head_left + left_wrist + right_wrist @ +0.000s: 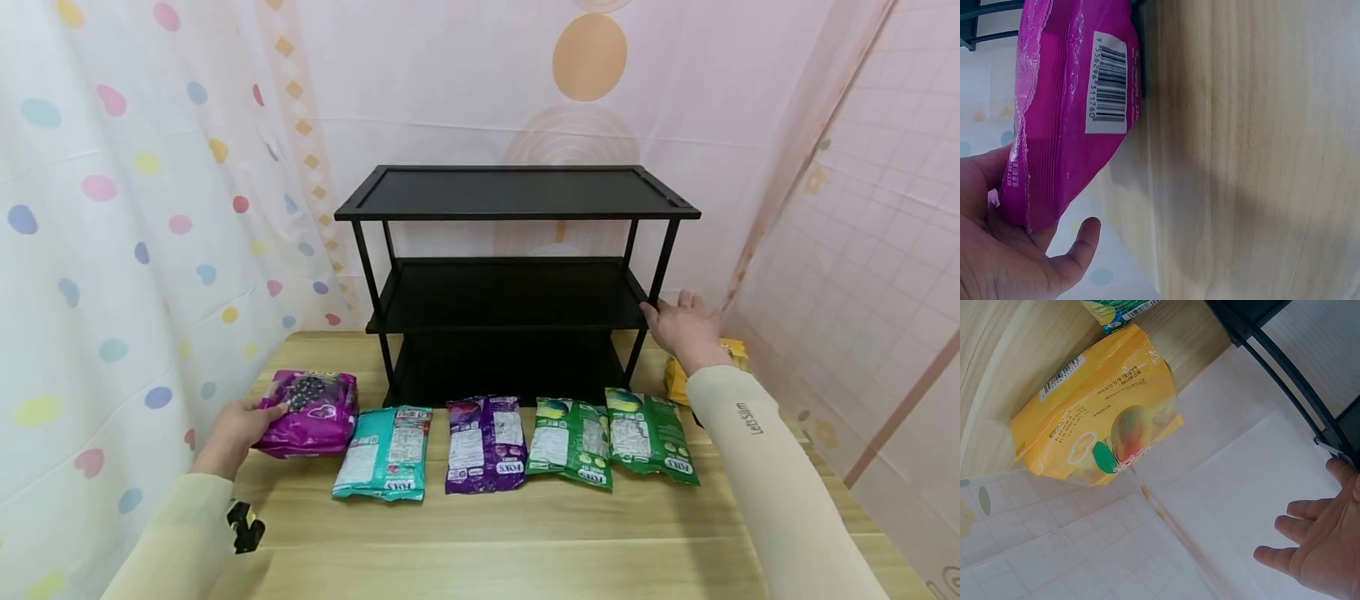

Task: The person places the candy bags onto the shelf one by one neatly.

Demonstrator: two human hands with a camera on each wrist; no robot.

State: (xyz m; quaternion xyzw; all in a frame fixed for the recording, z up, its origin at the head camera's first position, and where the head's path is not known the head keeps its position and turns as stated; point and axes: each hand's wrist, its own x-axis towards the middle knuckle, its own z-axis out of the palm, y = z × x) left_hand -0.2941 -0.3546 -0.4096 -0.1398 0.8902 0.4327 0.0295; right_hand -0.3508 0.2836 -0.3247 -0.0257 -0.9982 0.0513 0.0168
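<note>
My left hand (238, 433) grips the left end of a magenta candy bag (309, 415) printed with dark berries, at the left of the table. In the left wrist view the bag (1066, 119) shows its barcode, and its end seam lies at the fingers. My right hand (684, 329) has its fingers spread at the right side of a black three-tier rack (517, 193), the thumb at the middle shelf's corner by the post. A yellow bag (1107, 412) with a mango picture stands below this hand, partly hidden by the forearm in the head view.
In front of the rack lie a teal bag (385, 454), a purple bag (486, 446) and two green bags, one (572, 443) beside the other (651, 435). Patterned curtains (150, 208) hang behind and at both sides of the wooden table (450, 558).
</note>
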